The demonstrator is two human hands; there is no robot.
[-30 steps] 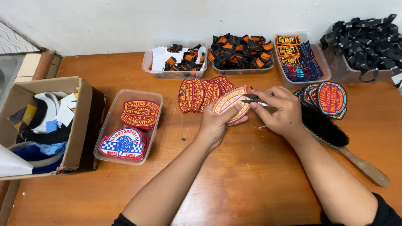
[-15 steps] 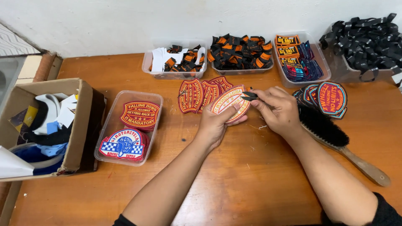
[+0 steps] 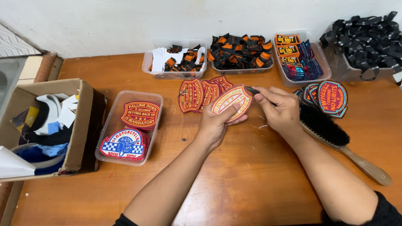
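Holding an oval embroidered patch in my left hand, I have my fingers closed around its lower edge, the thumb pressed on its face, lifting it just above the wooden counter. My right hand pinches a small dark tool between thumb and forefinger, its tip touching the patch's upper right edge — what kind of tool it is, I cannot tell. Just beside my right wrist lies a black-bristled brush with a wooden handle. To the left sits a clear tray holding a red shield patch and a blue checkered one; beyond it, an open cardboard box of scraps. Behind the held patch, red shield patches fan out on the counter, and a stack of round patches lies to the right. Farthest back — along the wall — stand three clear bins of labels and a bin of black straps.
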